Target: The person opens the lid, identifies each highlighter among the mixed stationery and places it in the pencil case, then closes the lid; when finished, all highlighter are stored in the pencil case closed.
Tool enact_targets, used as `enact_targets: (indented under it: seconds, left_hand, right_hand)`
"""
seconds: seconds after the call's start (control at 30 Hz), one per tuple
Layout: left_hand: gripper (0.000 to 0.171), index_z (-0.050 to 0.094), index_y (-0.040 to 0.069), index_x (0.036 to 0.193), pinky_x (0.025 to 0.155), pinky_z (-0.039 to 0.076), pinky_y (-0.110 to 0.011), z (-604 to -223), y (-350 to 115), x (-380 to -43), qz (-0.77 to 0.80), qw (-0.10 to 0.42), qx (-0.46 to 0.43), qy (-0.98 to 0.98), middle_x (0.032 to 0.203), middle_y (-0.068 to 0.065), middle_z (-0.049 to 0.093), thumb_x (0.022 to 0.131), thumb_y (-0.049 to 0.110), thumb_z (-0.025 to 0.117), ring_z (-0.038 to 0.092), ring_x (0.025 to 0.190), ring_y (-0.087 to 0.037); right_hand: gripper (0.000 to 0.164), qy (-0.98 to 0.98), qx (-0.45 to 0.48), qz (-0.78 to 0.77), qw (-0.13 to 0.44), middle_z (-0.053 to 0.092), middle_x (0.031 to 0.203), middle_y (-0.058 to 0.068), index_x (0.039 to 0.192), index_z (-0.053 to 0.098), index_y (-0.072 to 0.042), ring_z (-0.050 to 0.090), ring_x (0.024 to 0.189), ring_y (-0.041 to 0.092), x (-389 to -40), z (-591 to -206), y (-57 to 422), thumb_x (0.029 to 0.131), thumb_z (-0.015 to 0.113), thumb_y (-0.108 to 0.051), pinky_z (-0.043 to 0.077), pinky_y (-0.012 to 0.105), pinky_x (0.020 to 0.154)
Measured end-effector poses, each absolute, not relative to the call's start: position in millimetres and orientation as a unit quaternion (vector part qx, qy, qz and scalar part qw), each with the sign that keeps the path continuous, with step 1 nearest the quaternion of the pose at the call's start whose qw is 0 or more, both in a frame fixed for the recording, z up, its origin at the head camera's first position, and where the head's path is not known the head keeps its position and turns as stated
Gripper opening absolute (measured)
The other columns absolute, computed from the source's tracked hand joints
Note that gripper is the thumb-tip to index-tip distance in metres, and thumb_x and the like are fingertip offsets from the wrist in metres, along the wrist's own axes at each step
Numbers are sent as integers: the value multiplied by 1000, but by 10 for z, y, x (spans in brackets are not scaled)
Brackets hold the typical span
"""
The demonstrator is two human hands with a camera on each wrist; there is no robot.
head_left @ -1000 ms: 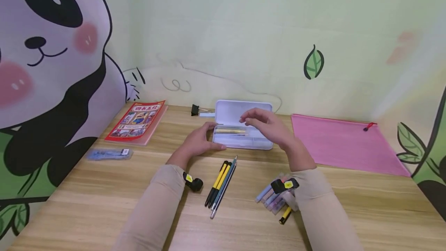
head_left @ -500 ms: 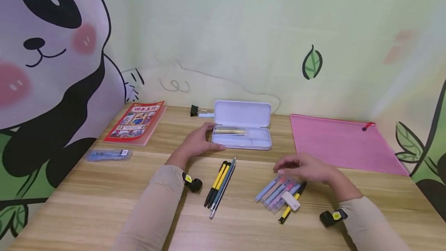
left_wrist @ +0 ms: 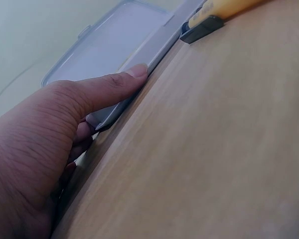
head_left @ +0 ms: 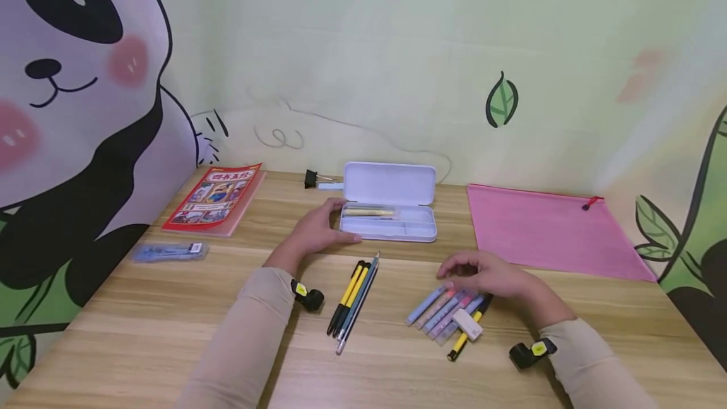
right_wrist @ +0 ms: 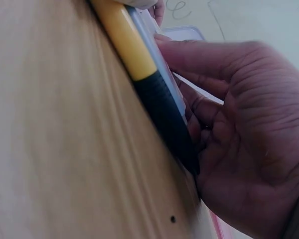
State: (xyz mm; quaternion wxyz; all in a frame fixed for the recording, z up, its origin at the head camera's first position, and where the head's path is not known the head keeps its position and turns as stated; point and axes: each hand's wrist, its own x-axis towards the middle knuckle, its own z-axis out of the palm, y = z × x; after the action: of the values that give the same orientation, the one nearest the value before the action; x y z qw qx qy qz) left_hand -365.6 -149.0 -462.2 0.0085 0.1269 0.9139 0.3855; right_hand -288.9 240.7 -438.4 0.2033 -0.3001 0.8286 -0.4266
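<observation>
Left hand point(head_left: 312, 231) grips the case point(head_left: 390, 193) at nine o'clock, right hand point(head_left: 490, 275) half-curled by the markers point(head_left: 443, 312) at one, hold unclear; best pinch without dragging the eraser point(head_left: 467, 324).

Bright head view, dimmer, softer wrist views

Wood table point(head_left: 142, 320), book point(head_left: 214, 199) far left, packet point(head_left: 167, 252) nearer, clip point(head_left: 310, 178) and open case point(head_left: 420, 230) at back, pens point(head_left: 348, 295) and pencils point(head_left: 359, 300) centre, markers point(head_left: 438, 317), another pen point(head_left: 461, 346), pouch point(head_left: 556, 232) right.
</observation>
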Motion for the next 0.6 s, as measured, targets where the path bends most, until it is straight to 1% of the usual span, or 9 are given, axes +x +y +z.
enact_targets:
  seconds: [0.13,0.2,0.3,0.4,0.5,0.6]
  left_hand:
    - [106,41,21,151,117,28,-52,-4614,-1489,-3649,388,12,126,913,153,-6,45,66,63,86,37,143,-30]
    - [105,40,21,151,117,28,-52,-4607,-1486,-3644,389,13,126,912,153,-7,45,66,63,87,37,143,-30]
    - [105,40,20,151,117,28,-53,-4597,-1481,-3637,387,12,126,913,153,-7,45,67,62,86,37,143,-30]
    - [104,41,21,151,117,28,-53,-4592,-1479,-3634,384,10,124,915,153,-7,45,67,62,86,37,143,-30]
    - [104,41,21,151,117,28,-53,-4592,-1481,-3632,382,11,125,915,153,-6,46,67,62,86,37,143,-30]
    - [103,41,20,151,117,28,-53,-4596,-1481,-3633,383,11,126,915,152,-7,46,67,62,86,38,143,-30]
  right_hand:
    - [25,828,-307,-420,206,67,117,3,119,69,-16,59,103,27,-2898,-4374,2409,94,70,-19,50,36,86]
    - [25,831,-303,-418,209,67,117,3,119,69,-17,58,103,28,-2902,-4372,2406,94,70,-19,49,36,86]
    - [24,835,-286,-419,215,67,114,4,117,70,-18,56,100,29,-2905,-4364,2390,94,71,-21,47,35,83]
    - [21,839,-269,-419,220,66,106,7,113,71,-19,53,94,28,-2906,-4358,2367,92,74,-23,46,33,78]
    - [20,840,-264,-421,219,64,100,10,111,72,-17,52,88,27,-2901,-4359,2349,91,75,-22,44,31,73]
    - [19,842,-265,-419,211,63,96,10,109,73,-16,50,84,25,-2892,-4363,2336,91,76,-21,43,29,71]
